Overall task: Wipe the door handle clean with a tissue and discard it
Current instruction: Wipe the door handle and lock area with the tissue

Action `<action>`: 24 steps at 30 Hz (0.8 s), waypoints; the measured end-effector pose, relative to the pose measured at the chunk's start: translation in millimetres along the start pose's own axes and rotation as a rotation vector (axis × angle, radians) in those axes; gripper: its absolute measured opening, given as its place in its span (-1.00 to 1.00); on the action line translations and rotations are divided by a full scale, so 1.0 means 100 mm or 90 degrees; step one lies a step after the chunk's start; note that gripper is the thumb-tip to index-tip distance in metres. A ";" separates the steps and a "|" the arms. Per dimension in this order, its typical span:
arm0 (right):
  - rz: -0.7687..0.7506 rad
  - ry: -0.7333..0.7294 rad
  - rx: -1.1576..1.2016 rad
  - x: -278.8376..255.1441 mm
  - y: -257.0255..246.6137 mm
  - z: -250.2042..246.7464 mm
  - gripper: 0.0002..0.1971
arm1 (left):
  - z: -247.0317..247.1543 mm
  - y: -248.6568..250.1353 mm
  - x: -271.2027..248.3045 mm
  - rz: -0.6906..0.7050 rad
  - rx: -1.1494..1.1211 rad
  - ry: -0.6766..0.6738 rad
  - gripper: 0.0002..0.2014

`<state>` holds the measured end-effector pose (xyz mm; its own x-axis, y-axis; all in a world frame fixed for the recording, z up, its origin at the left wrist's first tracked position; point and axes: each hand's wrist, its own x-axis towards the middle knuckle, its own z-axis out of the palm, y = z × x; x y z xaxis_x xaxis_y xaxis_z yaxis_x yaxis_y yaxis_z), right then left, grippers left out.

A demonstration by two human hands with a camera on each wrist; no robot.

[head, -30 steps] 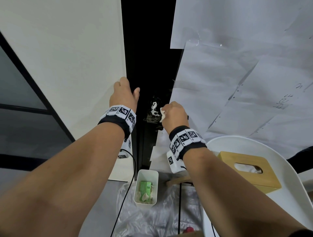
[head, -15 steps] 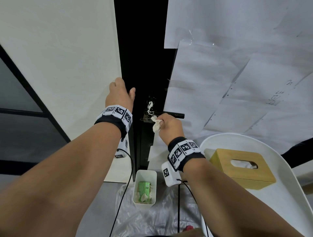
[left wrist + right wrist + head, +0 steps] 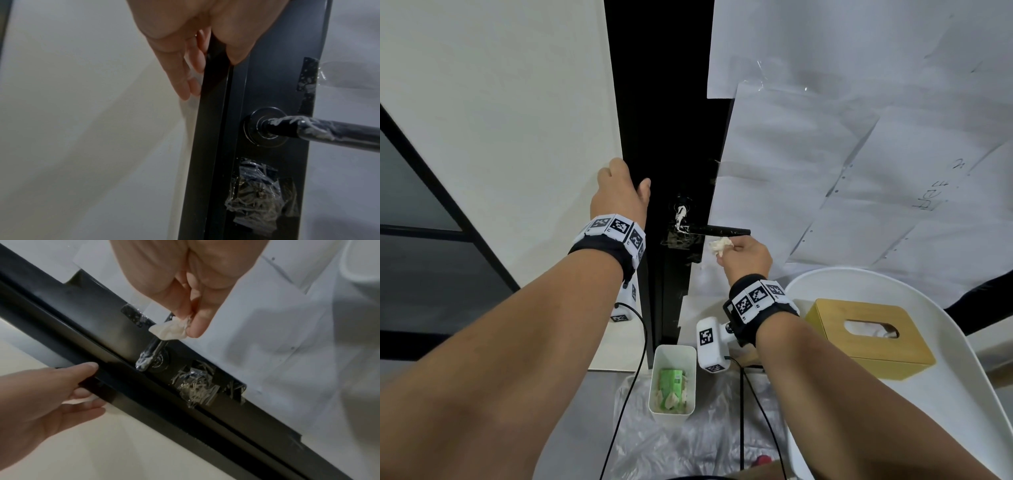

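Observation:
The black lever door handle (image 3: 719, 231) sticks out to the right from the dark door edge (image 3: 671, 137); white smears cling near its base (image 3: 287, 122). My right hand (image 3: 743, 255) is just below the handle and pinches a crumpled white tissue (image 3: 720, 246) between thumb and fingers, the tissue (image 3: 170, 331) close in front of the lever. My left hand (image 3: 619, 195) holds the door edge above and left of the handle, with the thumb (image 3: 238, 48) on the front and the fingers (image 3: 189, 78) behind.
A small white bin (image 3: 673, 353) holding a green packet and scraps stands on the floor below the handle, over clear plastic sheeting (image 3: 688, 448). A wooden tissue box (image 3: 869, 335) sits on a white chair (image 3: 945, 394) at right. Paper sheets (image 3: 825, 154) cover the door.
My right hand has come down and back off the handle with the tissue, so the lever now shows fully. The left hand stays on the door edge.

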<state>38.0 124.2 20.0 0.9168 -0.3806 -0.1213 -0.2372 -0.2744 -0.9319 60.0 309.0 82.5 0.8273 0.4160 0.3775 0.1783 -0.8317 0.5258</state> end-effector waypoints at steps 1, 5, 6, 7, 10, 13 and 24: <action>-0.002 -0.006 0.012 -0.04 -0.03 0.04 -0.81 | 0.00 0.00 0.00 0.001 0.000 0.000 -0.65; -0.054 -0.082 0.038 -0.15 -0.08 0.25 -0.81 | -0.01 -0.01 0.01 0.002 -0.003 -0.003 -0.65; -0.077 -0.116 0.032 -0.18 -0.11 0.29 -0.80 | -0.01 -0.01 0.01 0.001 -0.002 -0.003 -0.66; -0.107 -0.148 0.013 -0.22 -0.15 0.32 -0.79 | 0.00 -0.01 0.01 0.001 -0.001 -0.002 -0.66; -0.200 -0.179 -0.037 -0.25 -0.26 0.27 -0.75 | 0.00 -0.02 0.02 0.002 -0.002 -0.005 -0.66; -0.250 -0.104 -0.032 -0.21 -0.37 0.08 -0.78 | 0.01 -0.02 0.03 0.005 -0.007 -0.005 -0.66; -0.425 -0.007 -0.391 0.12 -0.18 -0.08 -0.60 | 0.03 -0.03 0.02 0.008 -0.004 0.005 -0.66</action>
<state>51.0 117.0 38.2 0.9277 0.0341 0.3718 0.2177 -0.8585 -0.4644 63.1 311.1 79.2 0.8250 0.4087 0.3903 0.1647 -0.8345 0.5258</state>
